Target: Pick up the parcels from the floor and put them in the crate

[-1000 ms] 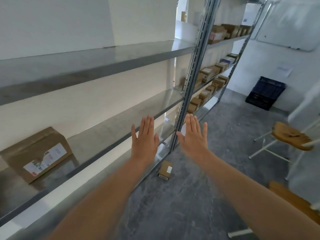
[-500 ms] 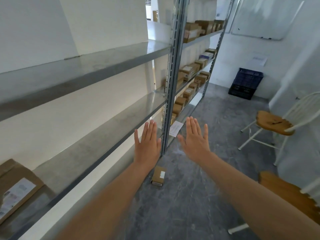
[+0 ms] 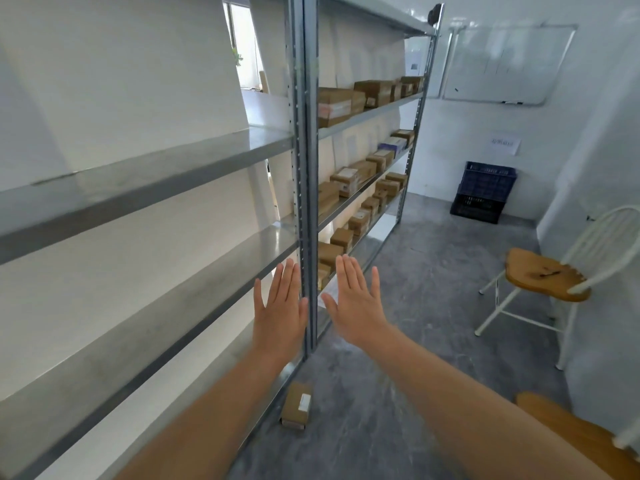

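Since nothing is in hand yet, I read both as staged for grab: left hand, right hand, fingers straight, spread, empty. Parcel on floor below left fingers, against rack foot. Crate far beyond right fingertips.

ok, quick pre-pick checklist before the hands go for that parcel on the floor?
1. Free left hand, fingers straight: ok.
2. Free right hand, fingers straight: ok.
3. Target parcel in view on the floor by the foot of the rack, nothing on it: ok.
4. Hands at the parcel: not ok, both are raised, apart from it.
5. Open lane to the blue crate at the far wall: ok, the chair stands off to the side.
6. Room inside the crate: cannot tell, its inside is hidden.
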